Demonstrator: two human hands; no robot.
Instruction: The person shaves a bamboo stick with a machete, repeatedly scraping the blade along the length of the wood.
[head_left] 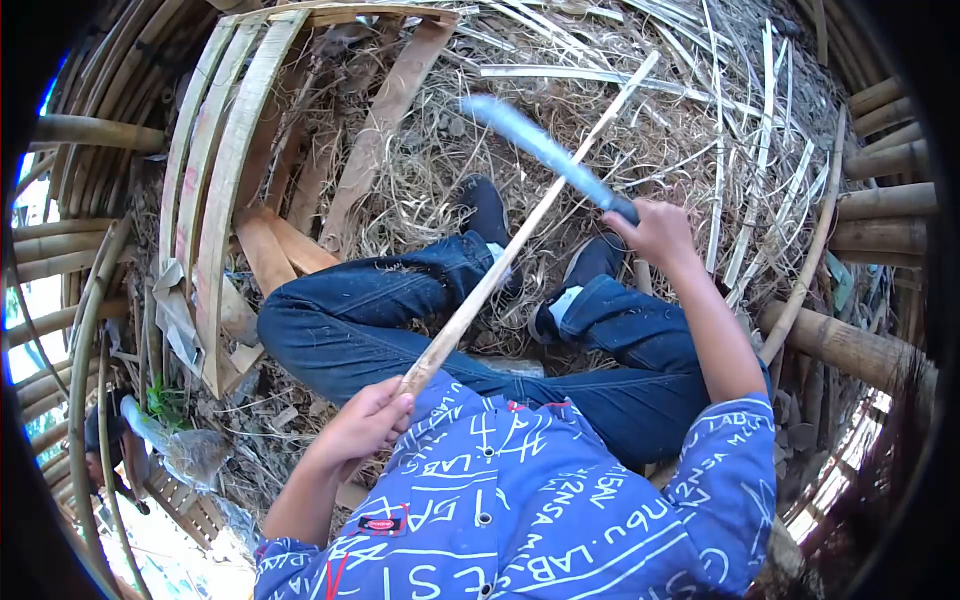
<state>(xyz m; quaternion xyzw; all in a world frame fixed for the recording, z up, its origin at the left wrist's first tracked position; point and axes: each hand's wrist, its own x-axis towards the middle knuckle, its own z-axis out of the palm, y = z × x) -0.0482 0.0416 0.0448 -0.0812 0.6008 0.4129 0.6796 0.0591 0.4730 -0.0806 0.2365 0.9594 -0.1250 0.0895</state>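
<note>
My left hand [362, 420] grips the near end of a long thin bamboo strip [520, 240] that runs up and to the right over my legs. Raised above the strip, my right hand [655, 232] holds the handle of a long knife [545, 148]. The blade is blurred and crosses the strip near its upper half. I am seated in blue jeans [360, 320] and dark shoes, with a blue printed shirt at the bottom of the view.
Dry bamboo shavings and split strips [720, 130] cover the ground ahead. Wide curved bamboo slats [215, 180] lie at the left. Thick bamboo poles [850, 345] stand at the right and left edges. A plastic bag [185, 450] lies at lower left.
</note>
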